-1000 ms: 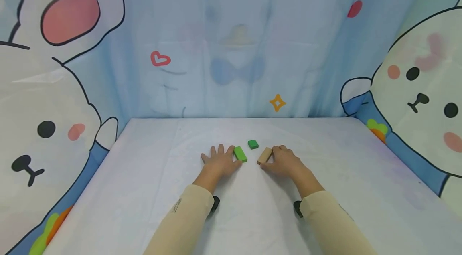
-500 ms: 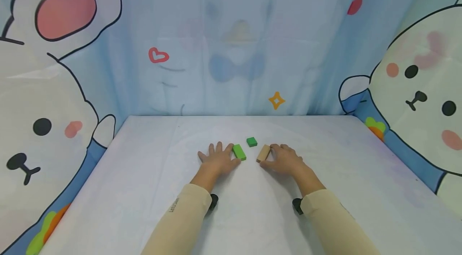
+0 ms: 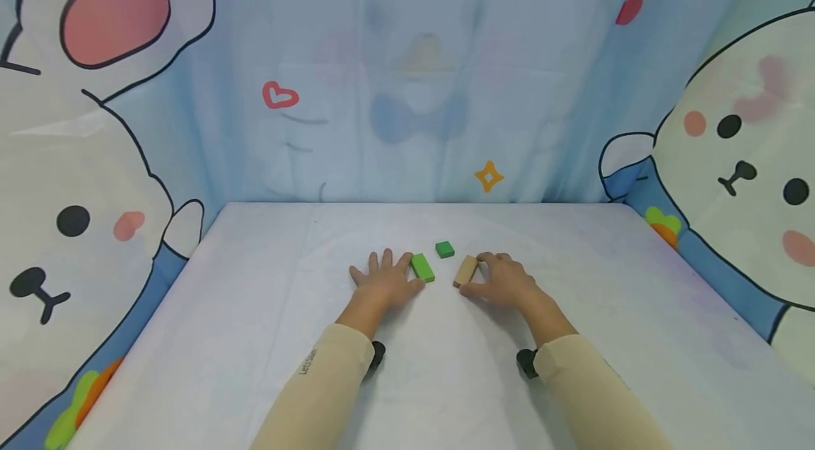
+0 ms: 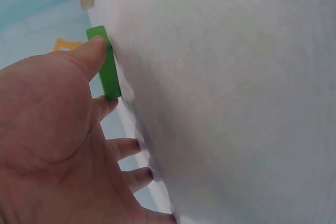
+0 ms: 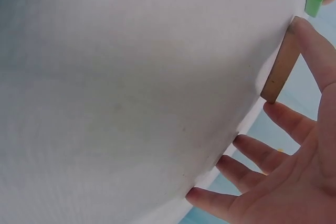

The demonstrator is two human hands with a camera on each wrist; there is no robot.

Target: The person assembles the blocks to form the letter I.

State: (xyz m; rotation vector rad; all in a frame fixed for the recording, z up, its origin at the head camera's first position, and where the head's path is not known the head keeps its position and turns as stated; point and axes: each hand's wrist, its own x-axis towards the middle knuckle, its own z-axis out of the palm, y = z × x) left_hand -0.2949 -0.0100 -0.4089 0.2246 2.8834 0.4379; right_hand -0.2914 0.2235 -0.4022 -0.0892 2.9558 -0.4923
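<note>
Ahead of you at 12 o'clock hangs a pale blue cartoon curtain [image 3: 414, 4], and the white table [image 3: 439, 379] spreads from it toward you. Your left sleeve [image 3: 312, 386] comes in from 7 o'clock, your right sleeve [image 3: 598, 386] from 5. Your left hand [image 3: 380, 289] and right hand [image 3: 506, 286] both have their outer fingers spread wide. Your left thumb and forefinger pinch the light green block [image 3: 423, 267] end to end; your right ones pinch the wooden block [image 3: 466, 271] likewise (the left wrist view shows marks on it, not surely legible). The relation to mind, I judge, is the gap between these two: the light green block lies at 2 o'clock from your left hand, the nearer one, long axis running 11 to 5; the wooden block lies at 10 from your right hand, the nearer one, long axis 1 to 7. Their far ends thus splay apart, and their near ends lie closer without touching. Smallest, the dark green block [image 3: 445, 249] sits at 12 from that gap, untouched, about midway between your hands; its long axis is hard to tell.
</note>
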